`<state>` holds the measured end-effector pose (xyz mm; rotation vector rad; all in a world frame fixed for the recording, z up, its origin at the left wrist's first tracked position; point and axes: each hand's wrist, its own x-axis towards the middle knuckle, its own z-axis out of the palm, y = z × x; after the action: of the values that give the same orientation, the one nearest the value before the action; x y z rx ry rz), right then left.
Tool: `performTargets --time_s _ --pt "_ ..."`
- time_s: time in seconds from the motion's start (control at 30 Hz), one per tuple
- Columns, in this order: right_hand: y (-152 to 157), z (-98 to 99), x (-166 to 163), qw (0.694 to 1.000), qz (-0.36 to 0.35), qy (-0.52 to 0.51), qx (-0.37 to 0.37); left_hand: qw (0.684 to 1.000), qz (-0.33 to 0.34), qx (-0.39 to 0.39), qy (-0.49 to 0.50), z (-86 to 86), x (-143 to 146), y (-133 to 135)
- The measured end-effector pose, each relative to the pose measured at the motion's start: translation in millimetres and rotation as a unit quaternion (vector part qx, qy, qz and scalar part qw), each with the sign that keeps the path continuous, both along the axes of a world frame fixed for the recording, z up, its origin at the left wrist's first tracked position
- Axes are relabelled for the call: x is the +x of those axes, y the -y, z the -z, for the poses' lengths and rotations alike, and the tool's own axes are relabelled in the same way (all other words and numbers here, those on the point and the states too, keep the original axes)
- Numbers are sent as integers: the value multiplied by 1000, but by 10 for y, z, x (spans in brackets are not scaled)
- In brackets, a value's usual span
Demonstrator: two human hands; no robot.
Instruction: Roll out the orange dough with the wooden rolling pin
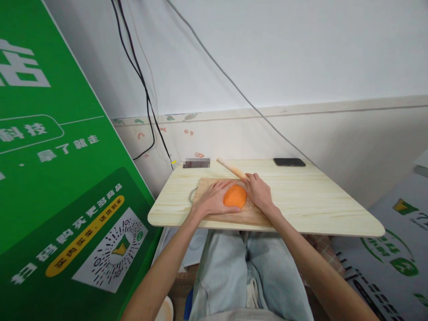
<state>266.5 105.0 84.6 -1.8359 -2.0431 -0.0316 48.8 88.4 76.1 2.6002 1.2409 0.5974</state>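
Observation:
An orange lump of dough (234,196) lies on a wooden cutting board (230,215) on a pale wooden table (314,205). My left hand (212,199) lies flat on the board with fingers stretched, touching the dough's left side. My right hand (258,191) cups the dough's right side with fingers curved against it. A wooden rolling pin (231,168) lies on the table just behind the board, its near end by my right hand's fingers.
A black phone (289,162) lies at the table's far right edge. A small dark object (196,163) sits at the far left. A green printed panel (60,178) stands to the left. Cables (147,98) hang down the white wall. My legs are under the table.

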Motion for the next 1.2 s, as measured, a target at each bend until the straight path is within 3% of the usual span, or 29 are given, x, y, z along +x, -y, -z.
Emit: performTargets --time_s 0.17,0.43,0.73,1.0,1.2 --pt "3 10 8 1000 -3 -5 4 1000 -5 7 -10 22 -7 -13" --pt "-25 42 28 1000 -6 -13 5 993 50 -30 104 31 -98 -25" --pt "-3 19 13 999 3 -40 -4 998 -44 10 33 21 -1 5" --pt "10 28 27 1000 -10 -15 15 990 22 17 135 42 -40 -8" --pt "29 19 21 999 -7 45 21 999 3 17 47 40 -24 2"
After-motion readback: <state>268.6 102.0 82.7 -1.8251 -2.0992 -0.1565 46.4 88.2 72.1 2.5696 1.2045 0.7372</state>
